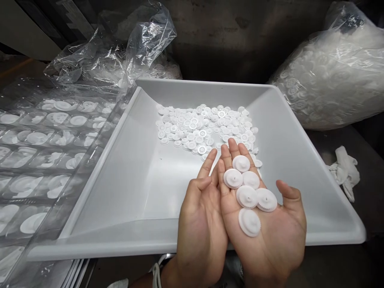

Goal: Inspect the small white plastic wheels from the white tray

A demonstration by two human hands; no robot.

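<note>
Right hand (pixel 270 244) wide open, six white gears (pixel 247 197) riding the palm!
Left hand (pixel 199 228) cupped empty against it, both over a white tray (pixel 120 188), loose gears (pixel 204 128) heaped farther in, a bag of gears (pixel 333 76) far right.

We seem to be in a small-parts factory or assembly workshop. A wide white plastic tray (pixel 198 82) with sloped walls holds loose white plastic gears (pixel 204 128), a clear plastic bag (pixel 333 80) packed with more gears sits beyond its far right corner, and clear moulded trays (pixel 39 160) of round parts lie along its left edge.
</note>
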